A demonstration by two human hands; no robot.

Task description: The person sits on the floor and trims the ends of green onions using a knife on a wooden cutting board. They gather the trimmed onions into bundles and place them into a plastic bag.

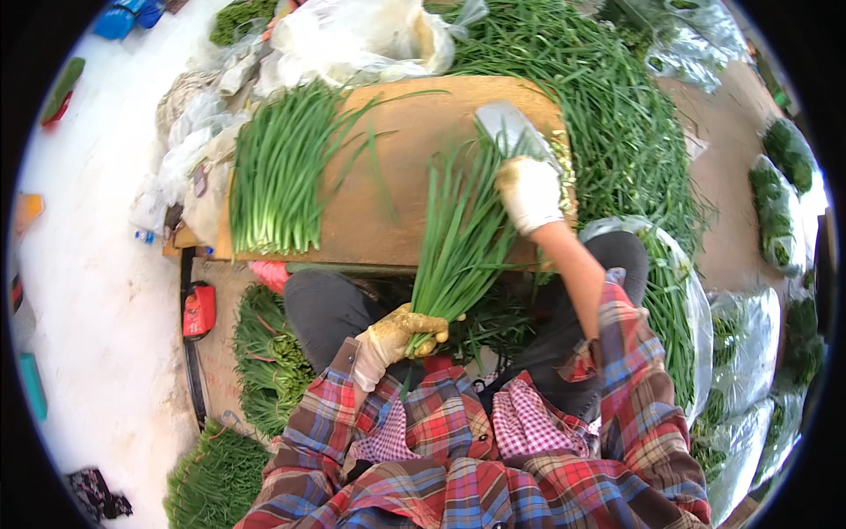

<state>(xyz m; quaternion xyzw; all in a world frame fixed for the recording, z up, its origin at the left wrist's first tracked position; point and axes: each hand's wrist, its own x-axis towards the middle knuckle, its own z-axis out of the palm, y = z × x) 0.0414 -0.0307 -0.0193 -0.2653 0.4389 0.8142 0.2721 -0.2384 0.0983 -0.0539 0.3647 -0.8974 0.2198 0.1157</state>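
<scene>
My left hand (396, 337), in a stained yellowish glove, grips a bunch of long green leaves, apparently garlic chives (456, 244), by the stem ends near my lap. The leaves fan upward past the front edge of a wooden board (383, 178). My right hand (531, 192), in a white glove, is closed at the near end of a wide metal cleaver (515, 129); the handle is hidden. Its blade lies over the board's right side, by the leaf tips. A neat pile of chives (281, 178) lies on the board's left, pale stem ends towards me.
Loose chives (615, 119) are heaped right of and behind the board. Pale cut bits (565, 165) lie along its right edge. Tied bundles (271, 360) stand at lower left, near a red package (199, 311). Plastic-wrapped bundles (747, 350) line the right. Crumpled clear plastic (357, 40) lies behind.
</scene>
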